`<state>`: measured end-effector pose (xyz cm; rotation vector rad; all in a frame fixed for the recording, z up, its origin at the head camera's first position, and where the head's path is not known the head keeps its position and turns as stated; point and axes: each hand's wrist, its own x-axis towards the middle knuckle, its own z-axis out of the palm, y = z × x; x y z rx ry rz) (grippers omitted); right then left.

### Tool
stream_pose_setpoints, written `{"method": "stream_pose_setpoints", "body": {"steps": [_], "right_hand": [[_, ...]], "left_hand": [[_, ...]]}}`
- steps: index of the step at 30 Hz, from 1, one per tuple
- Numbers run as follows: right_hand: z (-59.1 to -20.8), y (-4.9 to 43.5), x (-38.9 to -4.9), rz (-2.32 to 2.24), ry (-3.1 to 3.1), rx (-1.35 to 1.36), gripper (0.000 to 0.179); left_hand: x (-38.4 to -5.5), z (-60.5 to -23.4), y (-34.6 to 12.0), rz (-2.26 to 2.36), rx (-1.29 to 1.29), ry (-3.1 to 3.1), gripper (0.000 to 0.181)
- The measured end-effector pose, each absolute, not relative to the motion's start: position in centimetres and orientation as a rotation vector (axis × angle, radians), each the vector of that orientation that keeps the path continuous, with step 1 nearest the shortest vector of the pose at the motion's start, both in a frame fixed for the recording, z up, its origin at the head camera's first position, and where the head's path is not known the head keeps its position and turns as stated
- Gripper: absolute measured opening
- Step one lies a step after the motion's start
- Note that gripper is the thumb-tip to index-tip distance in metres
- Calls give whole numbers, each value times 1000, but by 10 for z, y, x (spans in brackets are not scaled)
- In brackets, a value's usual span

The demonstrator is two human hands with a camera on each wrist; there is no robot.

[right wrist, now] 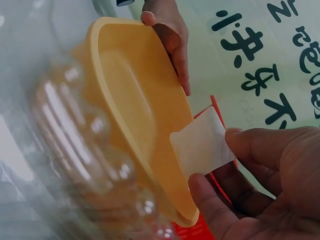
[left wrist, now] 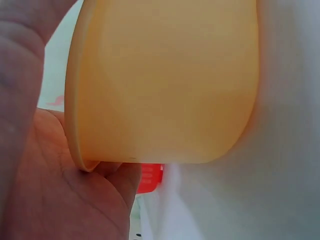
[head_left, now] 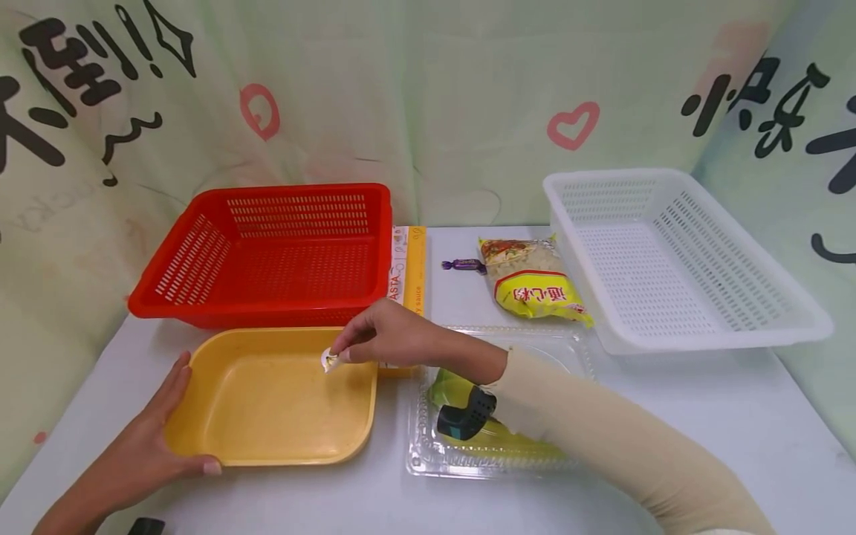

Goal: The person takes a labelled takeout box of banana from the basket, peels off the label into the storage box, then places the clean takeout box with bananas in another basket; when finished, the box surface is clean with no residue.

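A shallow yellow plastic basin (head_left: 267, 405) lies on the white table, with nothing visible inside. My left hand (head_left: 143, 457) grips its left end, thumb at the near rim and fingers along the far-left side. In the left wrist view, the palm faces the basin's outer wall (left wrist: 170, 85). Over the basin's right part, my right hand (head_left: 388, 334) pinches a small white packet (head_left: 328, 361) between thumb and fingertips. The right wrist view shows the packet (right wrist: 200, 142) as flat and squarish, held by its edge.
Behind the basin stands a red basket (head_left: 267, 316), beside a yellow-and-white box (head_left: 414, 267). A clear lidded container (head_left: 435, 467) with something yellow-green lies under my right forearm. Further back are a pasta bag (head_left: 535, 286), a purple-wrapped candy (head_left: 464, 264) and a white basket (head_left: 722, 343).
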<state>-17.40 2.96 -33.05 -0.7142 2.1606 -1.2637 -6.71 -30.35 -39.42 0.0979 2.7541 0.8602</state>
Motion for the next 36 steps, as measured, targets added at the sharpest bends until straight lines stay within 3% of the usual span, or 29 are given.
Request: {"method": "stream_pose_setpoints", "body": {"steps": [30, 36], "right_hand": [[-320, 54, -178, -1197, 2164, -853, 21], [-312, 71, -177, -1215, 2162, -869, 21]], "left_hand": [[-68, -391, -304, 733, 125, 2769, 134], [-70, -385, -306, 698, 190, 2771, 116]]}}
